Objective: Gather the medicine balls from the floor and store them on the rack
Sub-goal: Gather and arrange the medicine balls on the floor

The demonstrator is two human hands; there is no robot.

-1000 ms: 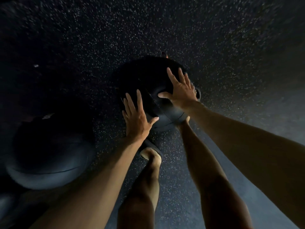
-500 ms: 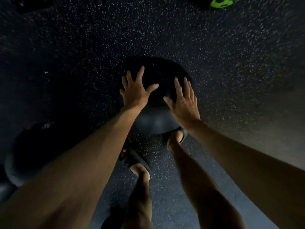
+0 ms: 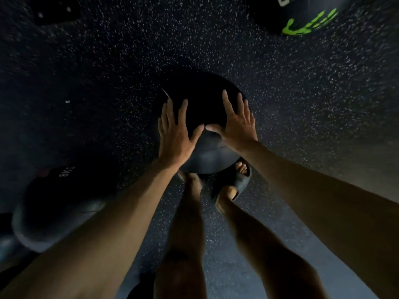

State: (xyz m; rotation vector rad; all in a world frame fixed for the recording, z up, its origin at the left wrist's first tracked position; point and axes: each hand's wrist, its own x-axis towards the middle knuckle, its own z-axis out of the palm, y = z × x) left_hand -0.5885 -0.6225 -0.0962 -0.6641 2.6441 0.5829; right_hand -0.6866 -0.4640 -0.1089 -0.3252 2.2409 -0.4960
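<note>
A black medicine ball (image 3: 205,104) sits on the dark speckled floor straight ahead of my feet. My left hand (image 3: 174,134) lies flat on its left top side with fingers spread. My right hand (image 3: 235,121) lies flat on its right top side, fingers spread too. The two thumbs almost meet over the ball's near face. A second black ball marked 8KG (image 3: 58,203) rests on the floor at the lower left. A third black ball with green lettering (image 3: 302,16) shows at the top right edge. No rack is in view.
My legs and feet in dark slides (image 3: 239,184) stand just behind the middle ball. A dark flat shape (image 3: 54,9) lies at the top left. The scene is dim.
The view has shifted forward, bringing the green-lettered ball further into view. My hands have moved closer together on the ball, thumbs now nearly touching. My feet have stepped up behind it.
</note>
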